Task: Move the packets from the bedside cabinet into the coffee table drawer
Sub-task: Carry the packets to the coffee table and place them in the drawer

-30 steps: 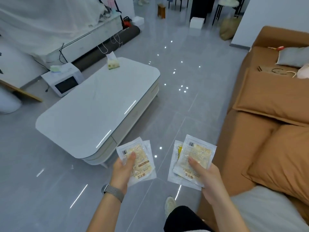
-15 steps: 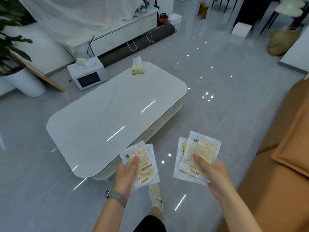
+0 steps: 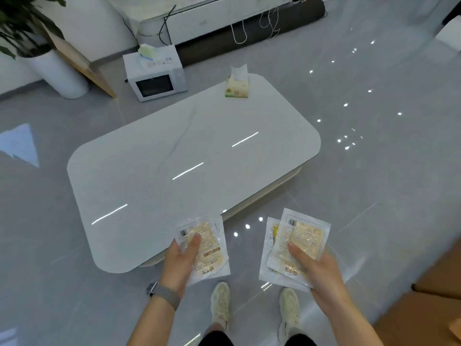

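Both hands loaded. My left hand (image 3: 180, 262) is closed on a small stack of packets (image 3: 207, 242), thumb pressed flat on the top one, fingers underneath; looks like two overlapped, can't be sure of the count. My right hand (image 3: 318, 273) grips a second stack of packets (image 3: 296, 239) the same way, thumb on top; at least two, the lower one showing a yellow edge at its 9 o'clock side. Packets are clear-edged pouches with pale yellow contents and a barcode near the top corner.

Left stack hangs over the near corner of the coffee table (image 3: 189, 156), not touching it as far as I can tell. Right stack is over bare floor tiles (image 3: 374, 196), just off the table's near-right edge, around 4 o'clock from table centre. The two stacks are apart, gap between them.

Table top is white, glossy, rounded corners. A tissue pack (image 3: 237, 84) sits on its far edge at 12 o'clock. No drawer visible from this angle.

Beyond the table at 11 o'clock: a white microwave (image 3: 156, 76) on the floor. Potted plant (image 3: 37, 41) at 10 o'clock. Rolled dark mat (image 3: 249, 41) along the wall unit at 12 to 1 o'clock.

Grey-band watch (image 3: 163, 293) on my left wrist. Both my shoes (image 3: 220, 303) on the floor below the hands at 6 o'clock. Brown sofa edge (image 3: 429, 303) at 4 o'clock
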A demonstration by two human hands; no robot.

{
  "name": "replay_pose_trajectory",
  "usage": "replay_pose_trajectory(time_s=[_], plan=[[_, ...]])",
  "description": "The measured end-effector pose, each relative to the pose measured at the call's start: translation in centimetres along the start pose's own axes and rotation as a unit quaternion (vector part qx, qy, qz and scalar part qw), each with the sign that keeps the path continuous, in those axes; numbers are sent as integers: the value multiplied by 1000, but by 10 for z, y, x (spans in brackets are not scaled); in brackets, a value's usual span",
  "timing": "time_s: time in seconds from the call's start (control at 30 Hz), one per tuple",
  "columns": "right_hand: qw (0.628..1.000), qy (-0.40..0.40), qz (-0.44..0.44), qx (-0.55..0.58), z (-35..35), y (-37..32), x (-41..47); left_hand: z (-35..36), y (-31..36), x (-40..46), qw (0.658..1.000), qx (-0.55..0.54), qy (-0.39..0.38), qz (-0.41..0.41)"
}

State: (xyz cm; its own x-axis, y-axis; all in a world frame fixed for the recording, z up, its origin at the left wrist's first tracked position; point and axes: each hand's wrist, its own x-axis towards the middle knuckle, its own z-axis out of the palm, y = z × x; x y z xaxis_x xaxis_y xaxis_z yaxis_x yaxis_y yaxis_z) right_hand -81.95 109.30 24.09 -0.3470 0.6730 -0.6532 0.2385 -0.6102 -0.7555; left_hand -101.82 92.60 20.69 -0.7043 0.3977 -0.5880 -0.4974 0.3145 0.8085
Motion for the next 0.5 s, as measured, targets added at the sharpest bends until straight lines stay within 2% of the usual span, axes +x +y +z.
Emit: replay_pose_trajectory(time_s=[0.23, 0.37, 0.5], plan=[[991, -87, 49, -93, -19, 14, 117, 44, -64, 51, 997, -40, 61, -31], [980, -142, 55, -127, -22, 42, 183, 70, -118, 90, 996, -59, 59, -41], [970, -188, 48, -144, -14, 94, 257, 92, -181, 150, 998, -30, 33, -49]])
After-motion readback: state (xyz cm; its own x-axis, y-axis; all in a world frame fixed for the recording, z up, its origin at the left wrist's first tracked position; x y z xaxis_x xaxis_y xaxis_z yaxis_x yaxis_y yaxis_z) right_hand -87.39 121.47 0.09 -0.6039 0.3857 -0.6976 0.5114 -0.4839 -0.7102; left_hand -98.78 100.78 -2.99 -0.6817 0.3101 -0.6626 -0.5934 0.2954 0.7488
